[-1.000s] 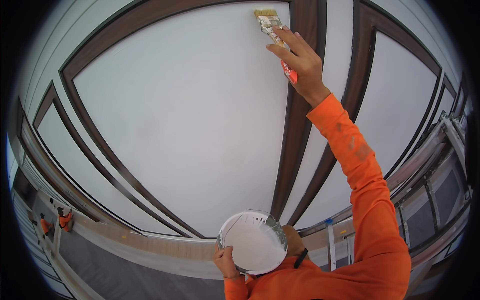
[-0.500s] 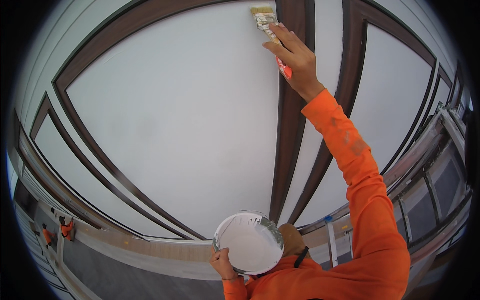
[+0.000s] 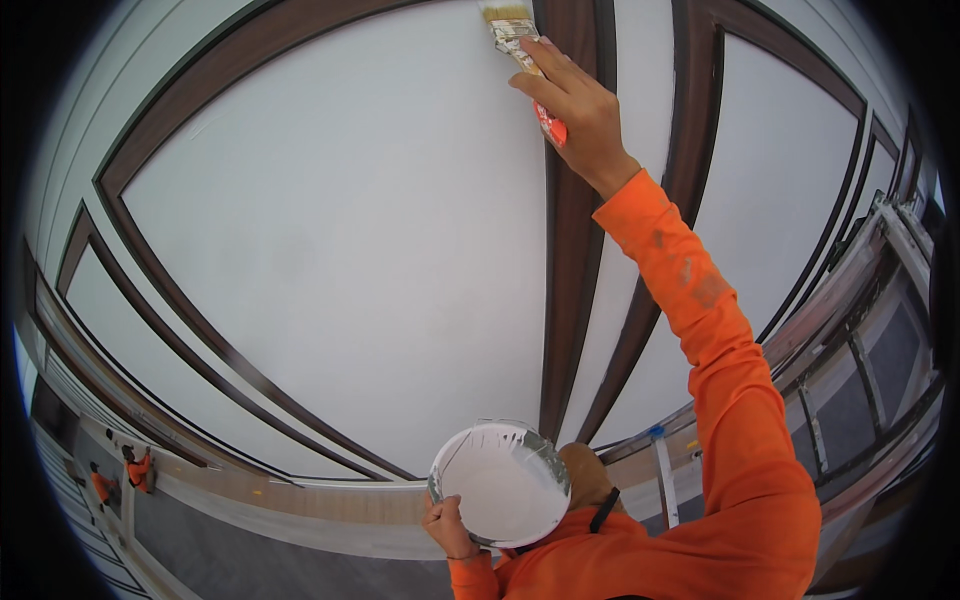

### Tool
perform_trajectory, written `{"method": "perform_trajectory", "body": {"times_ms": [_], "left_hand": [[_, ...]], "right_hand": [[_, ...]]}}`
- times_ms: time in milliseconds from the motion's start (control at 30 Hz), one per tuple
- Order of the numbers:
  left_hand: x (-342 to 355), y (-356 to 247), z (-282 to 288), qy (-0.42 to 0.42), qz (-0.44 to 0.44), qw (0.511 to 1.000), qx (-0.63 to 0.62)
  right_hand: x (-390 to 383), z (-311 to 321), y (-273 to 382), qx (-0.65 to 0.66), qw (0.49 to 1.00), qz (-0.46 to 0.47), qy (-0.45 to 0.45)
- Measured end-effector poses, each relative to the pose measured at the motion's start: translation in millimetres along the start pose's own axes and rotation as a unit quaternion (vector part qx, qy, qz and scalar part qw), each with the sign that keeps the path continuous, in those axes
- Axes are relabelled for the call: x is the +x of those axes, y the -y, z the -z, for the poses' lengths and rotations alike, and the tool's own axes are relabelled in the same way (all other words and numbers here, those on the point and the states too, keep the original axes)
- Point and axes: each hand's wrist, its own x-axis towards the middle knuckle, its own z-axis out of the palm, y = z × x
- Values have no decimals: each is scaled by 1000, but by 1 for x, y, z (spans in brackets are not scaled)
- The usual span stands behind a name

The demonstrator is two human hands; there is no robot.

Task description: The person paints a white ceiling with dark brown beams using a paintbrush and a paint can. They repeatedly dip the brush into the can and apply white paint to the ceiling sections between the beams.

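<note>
High up, my right hand [image 3: 583,118] grips a paintbrush [image 3: 520,38] with pale bristles, a paint-smeared ferrule and a red handle end. The bristles lie against the upper part of a large white wall panel [image 3: 350,240], just left of a dark brown upright trim strip [image 3: 573,250]. Low in front of my body, my left hand [image 3: 447,527] holds a round paint bucket [image 3: 500,490] by its rim. White paint fills the inside, and grey-green smears mark its wall.
A paint-marked metal ladder or scaffold frame [image 3: 850,345] stands at the right. More brown trim [image 3: 697,150] frames the neighbouring panels. Far below left, two people in orange tops [image 3: 137,468] are near the wall. A grey floor [image 3: 290,560] stretches beneath.
My right hand has moved the brush slightly up and left along the panel. The bucket stays almost in place in my left hand.
</note>
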Motion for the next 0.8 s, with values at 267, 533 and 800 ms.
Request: {"method": "perform_trajectory", "body": {"times_ms": [267, 533, 800], "left_hand": [[-1, -4, -3, 4, 4, 1000, 7], [-4, -11, -4, -9, 11, 1000, -10], [-3, -11, -2, 3, 6, 1000, -9]], "right_hand": [[1, 15, 16, 33, 997, -28, 70], [-1, 43, 41, 50, 995, -38, 81], [13, 19, 7, 10, 1000, 4, 8]]}}
